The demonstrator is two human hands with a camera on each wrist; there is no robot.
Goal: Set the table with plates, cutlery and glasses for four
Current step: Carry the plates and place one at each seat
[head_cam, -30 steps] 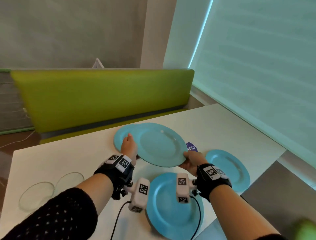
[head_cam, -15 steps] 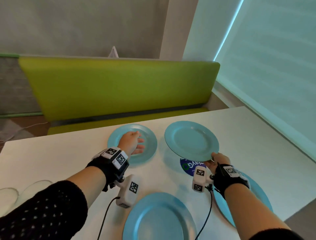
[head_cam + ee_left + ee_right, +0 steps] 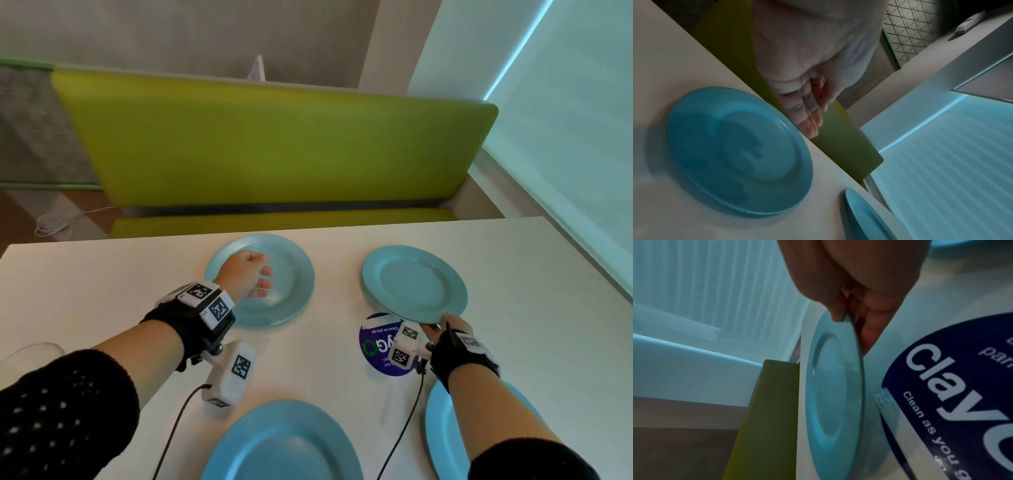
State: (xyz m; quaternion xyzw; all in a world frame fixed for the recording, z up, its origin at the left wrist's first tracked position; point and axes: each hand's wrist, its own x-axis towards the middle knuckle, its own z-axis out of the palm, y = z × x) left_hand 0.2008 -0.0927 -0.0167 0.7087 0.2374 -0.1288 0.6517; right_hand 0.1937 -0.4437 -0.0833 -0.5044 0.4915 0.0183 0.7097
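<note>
My left hand (image 3: 247, 274) hovers with relaxed fingers above the far-left plate (image 3: 289, 274) on the worktop (image 3: 102, 291), while my right hand (image 3: 445, 329) pinches the near rim of the far-right plate (image 3: 411, 281).

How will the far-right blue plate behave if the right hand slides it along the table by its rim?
The far-right plate looks rigid, so the right hand, pinching its rim, probably steers it whole. Its glossy surface and the smooth table suggest easy sliding. It may catch on the round sticker.
</note>
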